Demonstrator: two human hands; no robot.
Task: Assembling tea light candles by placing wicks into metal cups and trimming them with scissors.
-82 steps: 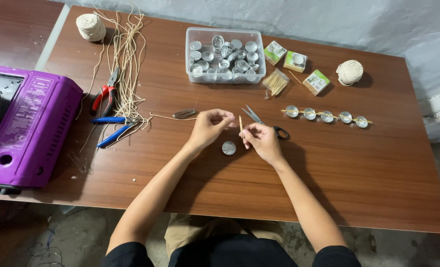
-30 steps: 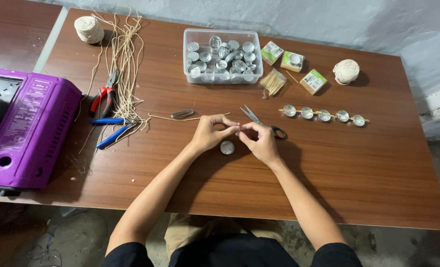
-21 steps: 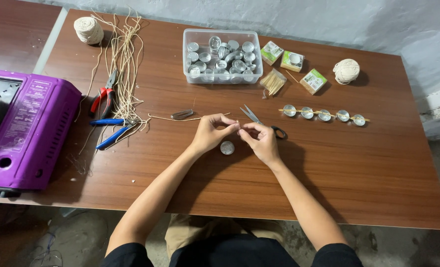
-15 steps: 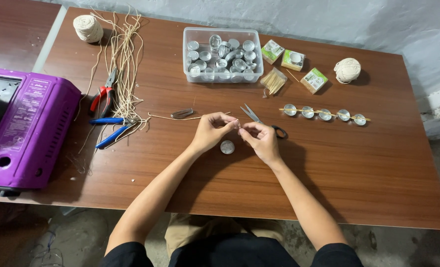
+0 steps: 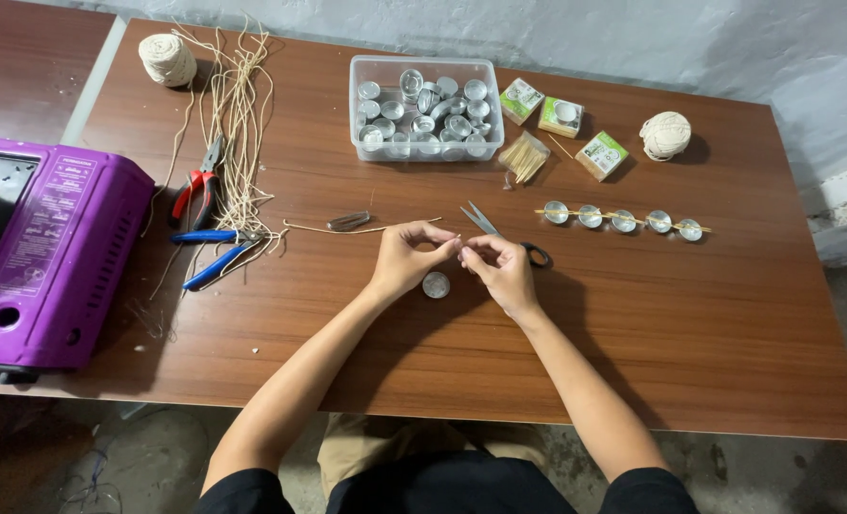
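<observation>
Worked close over the middle of the brown table [image 5: 728,343], head bent above both hands. Pinched the near end of a thin pale string [image 5: 304,228] in the fingertips of the left hand [image 5: 406,259]. Closed the right hand [image 5: 499,271] on the same spot, thumb and forefinger tight, though too small to tell how much string lay in that grip. Left the rest of the string trailing flat on the table toward the left.

Kept a single small metal cup [image 5: 436,285] loose on the table just below the meeting fingertips. Risked knocking it aside with a dropped wrist or a careless heel of the palm. Risked, too, losing so fine a string from so slight a pinch, or fraying its end under pressure. Set the scissors [image 5: 485,224] just behind the right hand, blades pointing away; could have caught a knuckle there on a blind reach back. Stood well apart from the row of cups on sticks [image 5: 623,220], the clear box of cups [image 5: 425,152] and the pliers [image 5: 195,190], so little danger judged from those.
</observation>
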